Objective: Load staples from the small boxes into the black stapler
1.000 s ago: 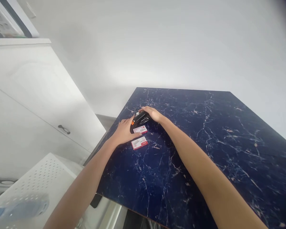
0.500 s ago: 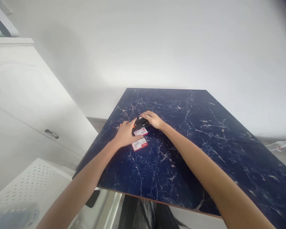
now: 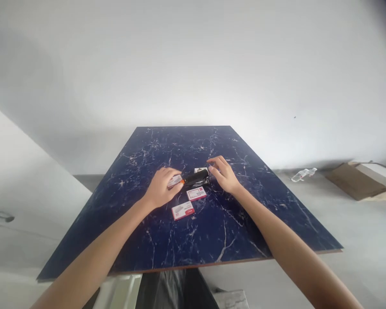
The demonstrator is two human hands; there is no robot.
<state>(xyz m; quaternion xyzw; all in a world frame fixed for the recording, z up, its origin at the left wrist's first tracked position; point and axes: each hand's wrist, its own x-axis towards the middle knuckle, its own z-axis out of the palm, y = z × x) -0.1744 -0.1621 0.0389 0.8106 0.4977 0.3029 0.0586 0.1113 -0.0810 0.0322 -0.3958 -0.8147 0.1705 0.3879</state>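
A black stapler (image 3: pixel 196 177) with an orange part at its left end lies on the dark blue marbled table (image 3: pixel 180 146). My left hand (image 3: pixel 162 186) is at its left end, thumb and fingers apart, over a small box (image 3: pixel 174 181). Beyond the stapler is another white box (image 3: pixel 200 170). Two red-and-white boxes lie nearer me, one (image 3: pixel 196 193) just below the stapler and one (image 3: pixel 183 210) lower left. My right hand (image 3: pixel 223 174) hovers at the stapler's right end with its fingers apart and nothing between them.
On the floor to the right are a clear plastic bottle (image 3: pixel 304 174) and an open cardboard box (image 3: pixel 362 180). A white cabinet (image 3: pixel 16 184) with a dark handle stands at the left. A white wall rises behind the table.
The view has swung to the right. My right hand has come off the stapler, and my left hand has moved left, uncovering the boxes near me.
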